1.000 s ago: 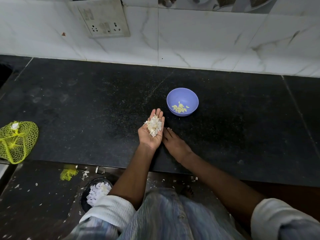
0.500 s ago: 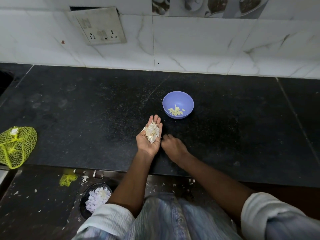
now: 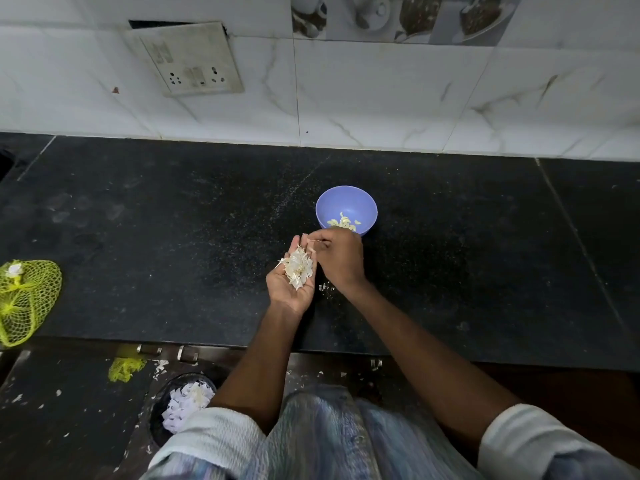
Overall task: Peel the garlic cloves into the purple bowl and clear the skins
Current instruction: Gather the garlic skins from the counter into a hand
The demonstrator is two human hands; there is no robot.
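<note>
I see my right hand [image 3: 337, 259] pinching a thin skin scrap over my left hand [image 3: 292, 276], whose fingers lie flat under a heap of garlic skins [image 3: 298, 267], just before the purple bowl [image 3: 346, 210] holding peeled cloves [image 3: 343, 224] on the black counter [image 3: 173, 237].

No text or label can be read

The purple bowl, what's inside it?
Inside the purple bowl lie a few pale peeled garlic cloves at the bottom. The right hand covers the bowl's near edge, so any cloves there are hidden.
</note>
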